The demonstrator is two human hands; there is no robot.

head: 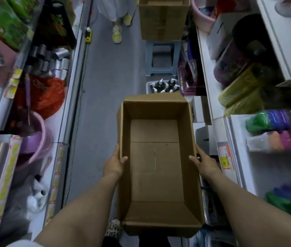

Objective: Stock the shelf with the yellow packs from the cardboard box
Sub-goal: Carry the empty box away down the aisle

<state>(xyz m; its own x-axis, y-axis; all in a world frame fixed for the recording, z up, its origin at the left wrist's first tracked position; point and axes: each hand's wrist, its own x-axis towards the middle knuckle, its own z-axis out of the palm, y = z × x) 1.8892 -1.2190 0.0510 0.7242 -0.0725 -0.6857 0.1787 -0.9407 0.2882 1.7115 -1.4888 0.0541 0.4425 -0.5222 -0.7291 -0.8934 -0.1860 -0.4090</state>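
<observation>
I hold an open cardboard box over the aisle floor, and nothing lies inside it. My left hand grips the box's left wall, thumb hooked over the rim and fingers outside. My right hand grips the right wall the same way. Yellow packs lie on the white shelf at the right, behind and above the box.
A second cardboard box sits on a blue plastic stool further down the aisle. A tray of spout bottles stands on the floor just beyond my box. A person's feet in yellow shoes stand at the far end. Stocked shelves line both sides.
</observation>
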